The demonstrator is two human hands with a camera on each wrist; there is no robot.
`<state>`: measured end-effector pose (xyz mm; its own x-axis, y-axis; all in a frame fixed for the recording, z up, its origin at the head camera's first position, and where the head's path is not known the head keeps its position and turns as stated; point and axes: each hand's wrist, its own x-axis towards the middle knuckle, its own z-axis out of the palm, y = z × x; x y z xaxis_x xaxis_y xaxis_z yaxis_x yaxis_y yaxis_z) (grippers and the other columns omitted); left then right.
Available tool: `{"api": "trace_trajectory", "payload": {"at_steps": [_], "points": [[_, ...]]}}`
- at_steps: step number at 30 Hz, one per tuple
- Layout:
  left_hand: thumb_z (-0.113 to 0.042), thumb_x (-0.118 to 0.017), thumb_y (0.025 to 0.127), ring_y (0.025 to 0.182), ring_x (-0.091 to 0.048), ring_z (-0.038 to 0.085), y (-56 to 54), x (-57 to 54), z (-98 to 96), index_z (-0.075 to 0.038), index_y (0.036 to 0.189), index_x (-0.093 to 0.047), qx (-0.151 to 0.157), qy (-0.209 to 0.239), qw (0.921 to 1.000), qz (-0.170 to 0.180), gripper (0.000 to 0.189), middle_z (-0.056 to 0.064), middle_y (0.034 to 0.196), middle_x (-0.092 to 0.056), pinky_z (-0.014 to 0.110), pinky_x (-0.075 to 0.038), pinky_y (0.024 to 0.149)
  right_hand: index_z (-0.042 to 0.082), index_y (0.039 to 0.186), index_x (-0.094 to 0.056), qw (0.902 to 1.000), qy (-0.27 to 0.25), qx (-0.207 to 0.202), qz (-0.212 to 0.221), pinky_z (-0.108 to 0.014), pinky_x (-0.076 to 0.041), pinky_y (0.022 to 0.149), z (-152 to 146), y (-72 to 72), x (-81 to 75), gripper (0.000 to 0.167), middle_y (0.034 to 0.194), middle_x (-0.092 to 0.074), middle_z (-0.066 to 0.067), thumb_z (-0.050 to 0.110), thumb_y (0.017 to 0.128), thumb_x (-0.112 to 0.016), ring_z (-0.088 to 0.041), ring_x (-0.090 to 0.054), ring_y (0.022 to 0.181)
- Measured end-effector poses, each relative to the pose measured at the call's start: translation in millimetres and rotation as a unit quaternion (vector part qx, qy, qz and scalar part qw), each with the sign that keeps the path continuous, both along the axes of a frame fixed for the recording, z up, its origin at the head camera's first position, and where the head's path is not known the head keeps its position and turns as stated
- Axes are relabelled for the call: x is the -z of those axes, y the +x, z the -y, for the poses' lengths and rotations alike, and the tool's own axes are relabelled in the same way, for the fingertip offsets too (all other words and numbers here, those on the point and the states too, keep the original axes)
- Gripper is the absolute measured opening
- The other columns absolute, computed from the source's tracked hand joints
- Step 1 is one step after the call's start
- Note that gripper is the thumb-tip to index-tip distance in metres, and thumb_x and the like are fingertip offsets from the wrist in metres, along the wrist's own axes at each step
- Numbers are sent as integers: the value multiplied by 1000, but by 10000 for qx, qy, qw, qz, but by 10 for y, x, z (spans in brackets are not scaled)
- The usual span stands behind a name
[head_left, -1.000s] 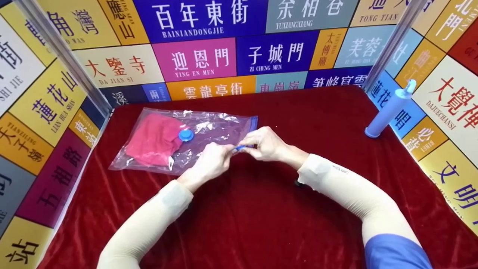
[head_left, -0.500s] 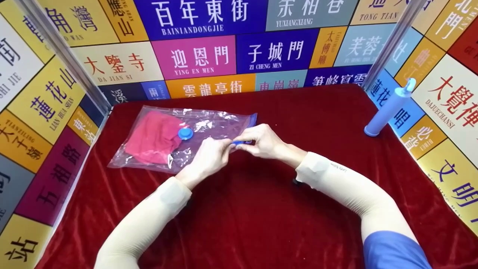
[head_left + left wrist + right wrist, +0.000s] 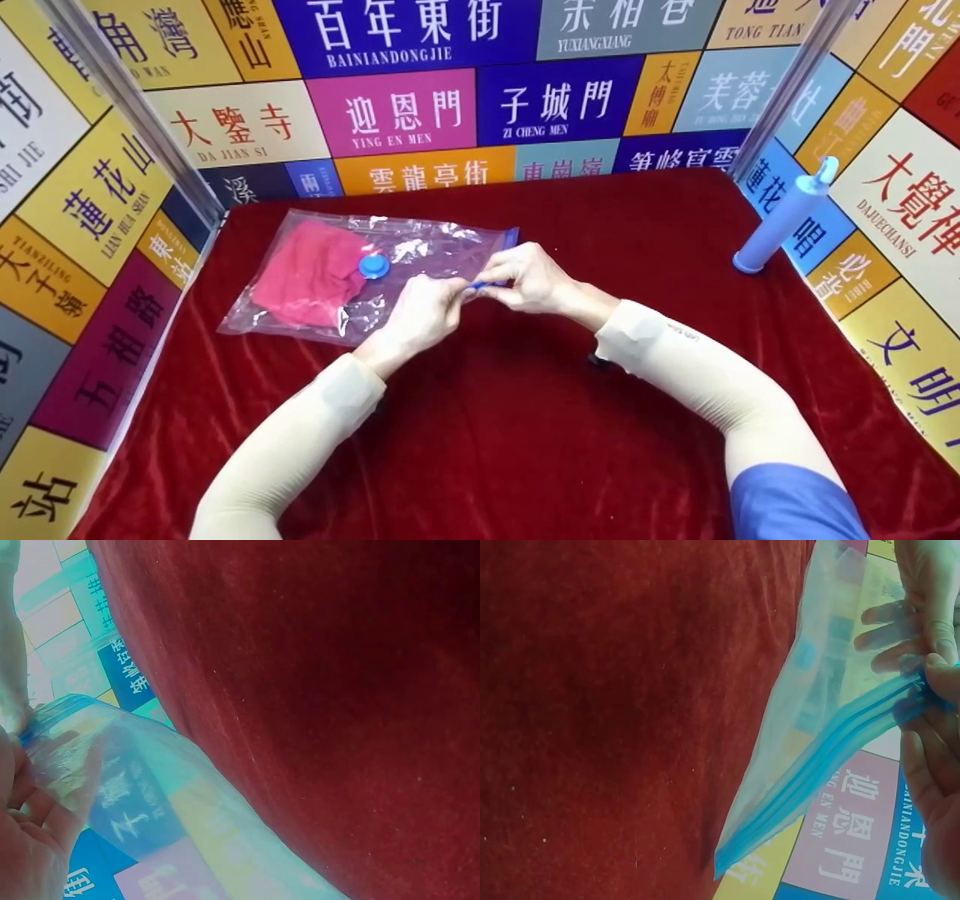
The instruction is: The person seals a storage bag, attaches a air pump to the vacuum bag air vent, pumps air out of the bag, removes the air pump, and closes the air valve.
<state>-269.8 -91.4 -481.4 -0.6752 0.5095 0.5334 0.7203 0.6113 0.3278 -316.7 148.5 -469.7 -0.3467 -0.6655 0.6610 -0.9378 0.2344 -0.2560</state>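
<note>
Left of the frame's middle, the flat, clear plastic bag (image 3: pixel 412 255) looks light, floppy and slippery, best held by its blue zip edge (image 3: pixel 825 742), which the left hand (image 3: pixel 420 311) and right hand (image 3: pixel 531 279) pinch

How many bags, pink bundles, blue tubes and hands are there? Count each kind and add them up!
Bag: 1
Pink bundle: 1
Blue tube: 1
Hands: 2 (left hand, right hand)
Total: 5
</note>
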Motion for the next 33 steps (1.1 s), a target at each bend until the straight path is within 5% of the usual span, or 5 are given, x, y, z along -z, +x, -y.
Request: {"api": "trace_trajectory", "payload": {"at_steps": [22,33], "points": [[-20,-68,111,65,-74,28,14,-13,22,-12,105,-85,-96,-111,9998,-149,21,8,79,-82,51,-65,68,8,101,-91,9997,112,219,-55,-41,-67,70,-54,-16,28,15,91,-86,-10,2,87,-91,-26,-81,79],[-22,-68,111,65,-75,32,36,-29,21,-13,107,-85,-84,-234,9992,-306,20,10,79,-82,53,-64,67,12,96,-91,9979,182,478,-396,-41,-62,68,-87,-18,59,10,86,-71,-10,11,87,-96,-27,-69,77]]}}
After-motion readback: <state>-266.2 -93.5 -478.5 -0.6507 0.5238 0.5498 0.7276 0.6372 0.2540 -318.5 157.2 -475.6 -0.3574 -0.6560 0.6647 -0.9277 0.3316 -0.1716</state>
